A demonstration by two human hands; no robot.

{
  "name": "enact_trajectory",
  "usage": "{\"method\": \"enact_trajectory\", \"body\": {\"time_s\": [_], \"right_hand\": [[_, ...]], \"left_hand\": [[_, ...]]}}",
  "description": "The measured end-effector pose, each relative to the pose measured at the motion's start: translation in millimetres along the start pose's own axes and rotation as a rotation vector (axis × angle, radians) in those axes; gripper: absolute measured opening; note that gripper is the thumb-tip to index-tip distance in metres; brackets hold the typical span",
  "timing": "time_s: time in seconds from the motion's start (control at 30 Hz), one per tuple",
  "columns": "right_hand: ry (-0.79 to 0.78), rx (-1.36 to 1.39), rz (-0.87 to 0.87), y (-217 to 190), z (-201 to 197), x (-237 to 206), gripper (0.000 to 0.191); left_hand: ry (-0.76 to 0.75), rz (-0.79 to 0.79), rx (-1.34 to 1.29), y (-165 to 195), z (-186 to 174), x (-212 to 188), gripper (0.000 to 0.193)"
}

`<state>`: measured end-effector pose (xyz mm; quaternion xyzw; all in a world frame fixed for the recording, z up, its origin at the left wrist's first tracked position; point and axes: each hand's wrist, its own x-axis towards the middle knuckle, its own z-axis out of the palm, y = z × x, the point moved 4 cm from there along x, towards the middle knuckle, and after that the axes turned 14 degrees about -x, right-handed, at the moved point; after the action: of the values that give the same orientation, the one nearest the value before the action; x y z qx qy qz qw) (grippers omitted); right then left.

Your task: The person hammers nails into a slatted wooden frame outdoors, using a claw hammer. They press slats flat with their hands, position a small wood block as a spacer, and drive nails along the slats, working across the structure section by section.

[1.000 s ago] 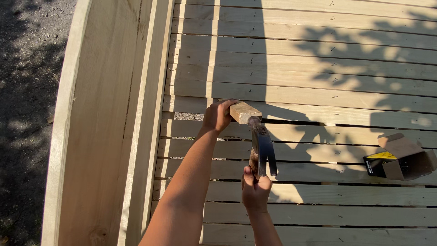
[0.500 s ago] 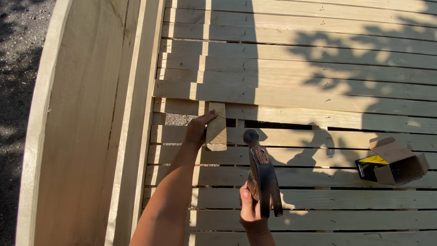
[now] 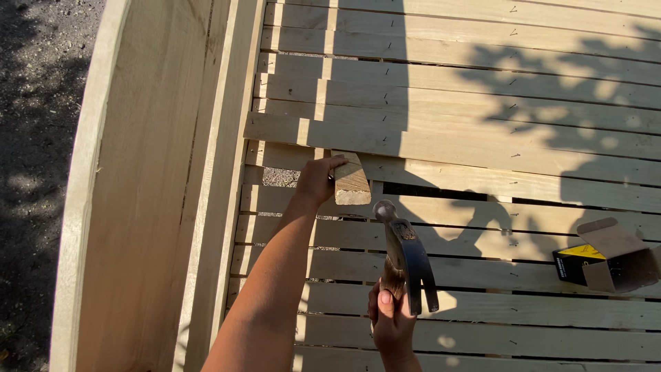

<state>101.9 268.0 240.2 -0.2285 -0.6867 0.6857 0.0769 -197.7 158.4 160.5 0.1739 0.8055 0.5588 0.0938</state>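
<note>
Left hand [image 3: 315,180] has its fingers [image 3: 333,162] wrapped round the left edge of a small wood block [image 3: 352,180], pressing it flat on the slatted wooden deck [image 3: 482,138], right at the wider gap between two boards. Right hand [image 3: 392,322] is closed tight on a claw hammer [image 3: 406,255], head pointing up just below the block, not touching it. An open cardboard box [image 3: 609,256] sits off to the right.
</note>
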Motion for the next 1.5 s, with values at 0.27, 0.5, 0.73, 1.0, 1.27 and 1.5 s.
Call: {"method": "enact_trajectory", "body": {"time_s": [0.27, 0.5, 0.73, 1.0, 1.27, 1.5], "right_hand": [[-0.032, -0.05, 0.1, -1.1, 18.2, 15.2, 0.035], [-0.004, -0.449, -0.203, -55.5, 19.1, 68.9, 0.039], [0.007, -0.801, 0.092, -106.8, 47.7, 165.2, 0.043], [0.05, -0.284, -0.064, -120.4, 52.8, 142.1, 0.041], [0.072, -0.533, 0.138, -127.1, 56.7, 147.7, 0.042], [0.066, -0.35, 0.21, -86.8, 49.7, 156.2, 0.04]], "left_hand": [[-0.037, -0.062, 0.054, 12.7, -11.9, 20.5, 0.045], [-0.097, -0.141, 0.081, 14.3, -16.9, 51.9, 0.035], [-0.192, -0.241, 0.09, 20.0, -23.5, 77.8, 0.046], [-0.221, -0.28, 0.18, 4.2, -24.1, 93.3, 0.034], [-0.173, -0.277, 0.192, -6.3, -23.0, 95.7, 0.038], [-0.186, -0.294, 0.213, -22.9, -19.4, 104.4, 0.04]]}}
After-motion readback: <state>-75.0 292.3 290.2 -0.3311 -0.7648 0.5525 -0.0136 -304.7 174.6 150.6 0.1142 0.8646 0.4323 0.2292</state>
